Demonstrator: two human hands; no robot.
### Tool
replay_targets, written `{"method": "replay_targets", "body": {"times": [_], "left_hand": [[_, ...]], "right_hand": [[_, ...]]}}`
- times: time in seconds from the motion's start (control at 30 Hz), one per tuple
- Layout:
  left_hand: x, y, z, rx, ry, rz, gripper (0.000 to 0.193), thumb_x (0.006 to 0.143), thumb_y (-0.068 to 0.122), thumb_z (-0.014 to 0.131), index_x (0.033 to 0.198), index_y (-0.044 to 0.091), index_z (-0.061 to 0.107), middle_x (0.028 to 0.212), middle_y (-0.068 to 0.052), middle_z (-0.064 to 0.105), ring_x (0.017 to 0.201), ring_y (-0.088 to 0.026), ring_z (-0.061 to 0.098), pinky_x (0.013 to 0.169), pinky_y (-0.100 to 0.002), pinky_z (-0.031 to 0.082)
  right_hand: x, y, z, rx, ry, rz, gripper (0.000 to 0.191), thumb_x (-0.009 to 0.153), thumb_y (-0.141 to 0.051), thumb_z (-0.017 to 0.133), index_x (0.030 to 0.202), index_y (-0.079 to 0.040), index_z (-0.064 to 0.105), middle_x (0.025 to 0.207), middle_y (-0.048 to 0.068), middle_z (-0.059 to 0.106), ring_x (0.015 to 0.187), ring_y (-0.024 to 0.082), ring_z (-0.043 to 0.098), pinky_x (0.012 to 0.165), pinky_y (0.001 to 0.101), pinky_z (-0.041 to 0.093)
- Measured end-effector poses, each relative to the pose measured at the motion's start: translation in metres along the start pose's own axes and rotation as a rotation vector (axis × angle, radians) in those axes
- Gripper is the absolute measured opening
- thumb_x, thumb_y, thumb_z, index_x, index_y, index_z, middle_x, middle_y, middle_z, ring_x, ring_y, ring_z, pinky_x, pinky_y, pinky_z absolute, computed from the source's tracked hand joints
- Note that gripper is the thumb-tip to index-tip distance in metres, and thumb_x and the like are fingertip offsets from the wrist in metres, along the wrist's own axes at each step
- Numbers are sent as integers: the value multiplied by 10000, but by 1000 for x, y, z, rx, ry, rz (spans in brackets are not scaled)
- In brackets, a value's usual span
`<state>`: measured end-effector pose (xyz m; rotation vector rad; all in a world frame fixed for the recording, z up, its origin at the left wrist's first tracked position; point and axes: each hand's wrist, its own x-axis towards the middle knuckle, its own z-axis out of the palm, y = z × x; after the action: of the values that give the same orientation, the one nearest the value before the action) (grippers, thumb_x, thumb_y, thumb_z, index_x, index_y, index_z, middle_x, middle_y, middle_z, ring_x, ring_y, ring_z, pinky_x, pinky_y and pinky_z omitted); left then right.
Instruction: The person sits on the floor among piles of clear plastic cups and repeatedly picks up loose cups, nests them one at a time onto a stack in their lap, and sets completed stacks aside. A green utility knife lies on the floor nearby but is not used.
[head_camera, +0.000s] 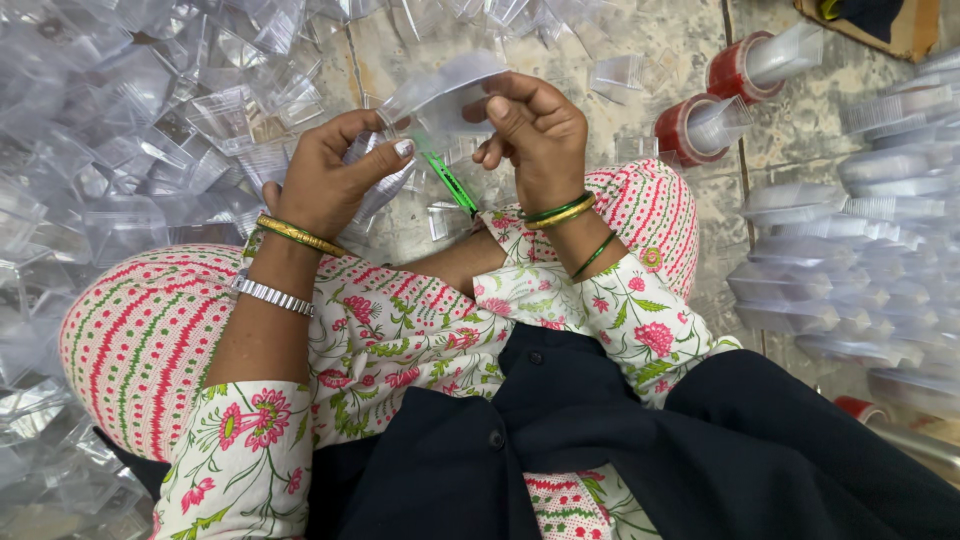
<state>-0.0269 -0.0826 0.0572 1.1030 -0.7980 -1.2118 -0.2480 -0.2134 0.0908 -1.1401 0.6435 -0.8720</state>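
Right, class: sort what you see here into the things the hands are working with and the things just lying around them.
In hand:
- left hand and right hand, together holding a clear plastic piece
- green tool between the hands

Lying about:
- heap of clear plastic pieces
- red tape rolls
- stacked pieces

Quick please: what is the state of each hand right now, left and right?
Left hand: closed, pinching the clear plastic piece and the thin green tool.
Right hand: closed, gripping the same clear plastic piece from above.
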Motion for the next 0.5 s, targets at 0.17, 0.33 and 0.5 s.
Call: {"method": "replay_targets", "body": {"times": [0.17, 0.33, 0.5], "left_hand": [[1, -3, 0, 140, 67, 62, 391, 926, 99, 813, 1257, -41, 657, 1146, -24, 711, 1039, -78, 637, 952, -246, 531], [0, -6, -3, 132, 89, -15, 450, 902, 129, 807, 1279, -45, 636, 1119, -34, 727, 989, -88, 663, 900, -258, 549], [-6, 2, -2, 295, 22, 2, 443, 936, 106, 817, 1308, -77, 662, 1212, -105, 684, 1092, -125, 630, 965, -300, 527]], "right_hand": [[17, 7, -20, 338, 169, 230, 138, 949, -185, 675, 1032, -75, 687, 859, 44, 707, 641, 143, 674, 539, 325, 568], [15, -1, -18, -34, -165, 206, 273, 1017, -224, 684, 1195, -18, 709, 1093, 51, 736, 946, 122, 690, 846, 276, 566], [-1, 8, 4, -268, -342, 138, 278, 972, -156, 759, 1201, 1, 747, 1071, 34, 756, 954, 72, 660, 853, 246, 550]]}}
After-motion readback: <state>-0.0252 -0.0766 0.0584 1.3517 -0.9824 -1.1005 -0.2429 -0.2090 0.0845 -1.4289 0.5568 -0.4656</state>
